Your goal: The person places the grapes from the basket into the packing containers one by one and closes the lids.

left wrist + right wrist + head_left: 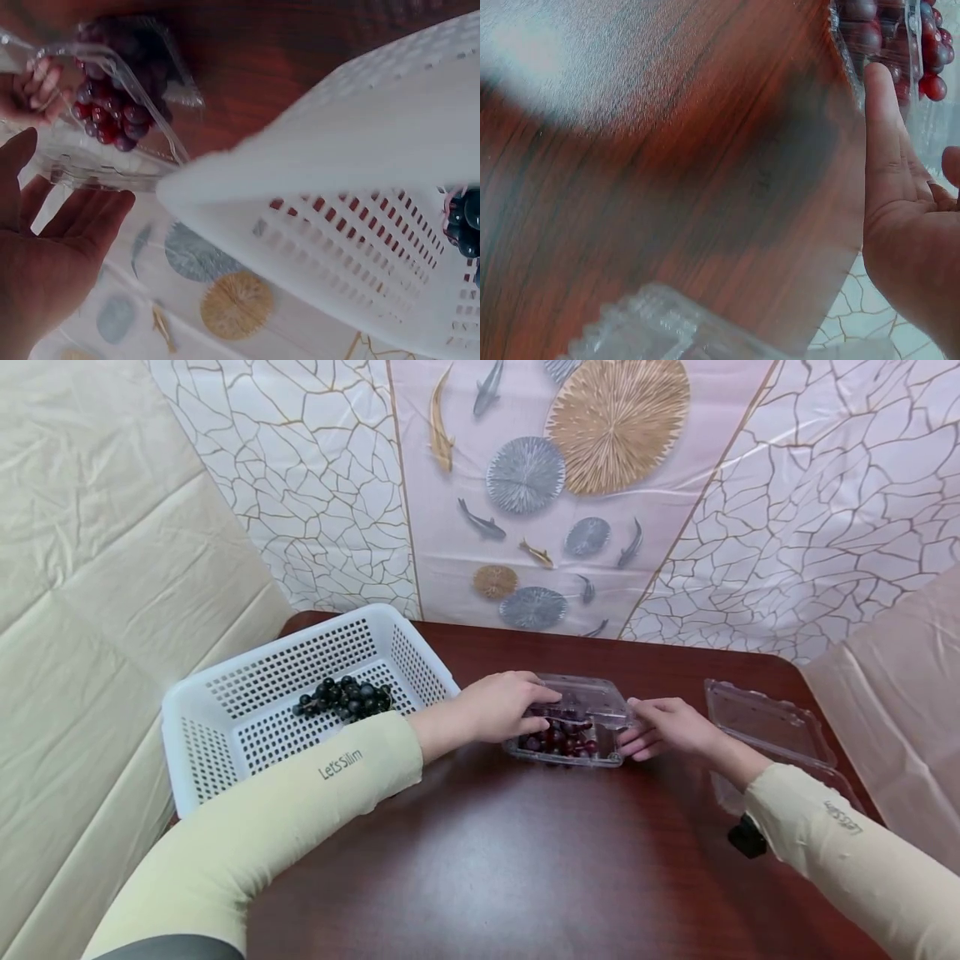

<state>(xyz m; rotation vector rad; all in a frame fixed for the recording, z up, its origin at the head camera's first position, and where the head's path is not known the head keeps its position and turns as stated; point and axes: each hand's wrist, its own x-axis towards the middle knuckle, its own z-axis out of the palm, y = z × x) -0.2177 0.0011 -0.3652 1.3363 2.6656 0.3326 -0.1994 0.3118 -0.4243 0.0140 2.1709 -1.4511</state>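
Observation:
A clear plastic clamshell box [611,760] holding red grapes [558,742] stands on the table, its lid [581,692] raised at a slant over them. My left hand [504,706] reaches the lid's left side, fingers extended and thumb apart. The left wrist view shows that hand [56,262] with the fingers beside the lid's outer face. At the box's right end is my right hand [671,727], its thumb near the lid corner and its fingers straight along the side. In the right wrist view an extended finger [883,112] touches or nearly touches the box wall.
A white perforated basket [288,643] at the left holds a bunch of dark grapes [345,697]. Another clear plastic container [772,722] lies opened at the right, partly behind my forearm. A small black object [747,837] sits beside the right sleeve. A patterned cloth backs the table.

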